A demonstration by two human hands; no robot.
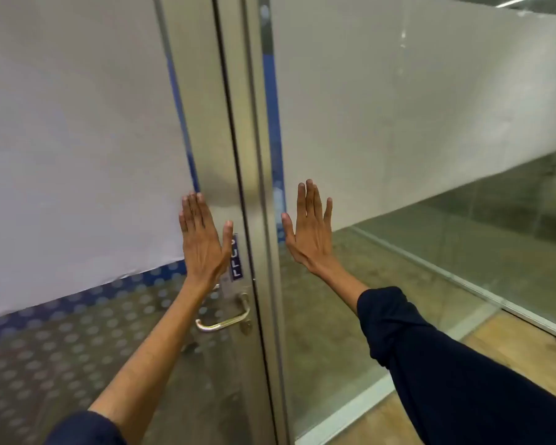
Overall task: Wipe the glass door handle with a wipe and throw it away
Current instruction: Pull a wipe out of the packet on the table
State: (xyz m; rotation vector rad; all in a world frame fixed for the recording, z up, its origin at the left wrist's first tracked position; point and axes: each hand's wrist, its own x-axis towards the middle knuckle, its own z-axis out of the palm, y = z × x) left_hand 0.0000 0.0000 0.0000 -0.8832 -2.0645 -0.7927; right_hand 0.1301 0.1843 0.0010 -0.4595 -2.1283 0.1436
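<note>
Both hands are raised flat in front of a glass door, fingers stretched straight and pointing toward 12 o'clock, backs toward the camera. The left hand (203, 239) has its grip spread flat with the fingers close together and the thumb splayed toward 1 o'clock; it holds nothing. The right hand (308, 226) is likewise spread wide and empty, thumb out toward 10 o'clock. Whether either palm touches the surface cannot be told.

Between the 2 hands runs the metal door frame (254, 155), a tall strip leaning slightly from 12 o'clock down to 6 o'clock. The left hand lies over the door's own metal edge and the frosted glass (77, 139) at 9 o'clock of it; the right hand lies over the fixed glass panel (430, 107) on the far side of the frame. A small dark sign (236, 256) on the door is partly covered by the left hand's thumb side.

The door handle (225, 319) sits at 5 o'clock below the left hand, just beside the left wrist and forearm, clear of both hands. It is a silver lever: its long axis runs nearly level, tilted a little, with the free end pointing toward 8 o'clock and the bend rising to its mount near the frame.

Dark sleeves (446, 364) are pushed up both arms. A dotted blue band (61, 306) crosses the lower glass.
</note>
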